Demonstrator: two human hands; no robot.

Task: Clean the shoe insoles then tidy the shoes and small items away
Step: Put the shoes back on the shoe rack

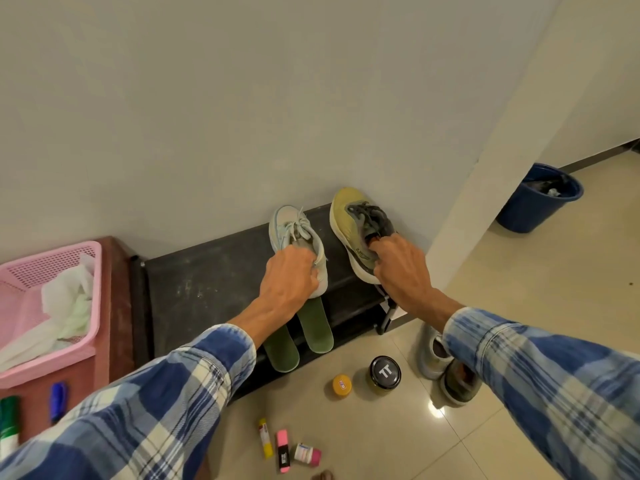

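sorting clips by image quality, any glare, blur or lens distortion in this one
Head view: wide-angle stretch enlarges the sleeves at the bottom corners; head view: one small glare spot on the floor tile, light otherwise soft and even; head view: the left hand on the pale shoe and the right hand on the yellow shoe are sharp.

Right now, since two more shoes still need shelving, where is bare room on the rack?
The rack top is bare left of the pale shoe, as far as the brown stand. Only a narrow strip separates that shoe from the yellow shoe. Crowded: the right end, and below, where insoles lie.
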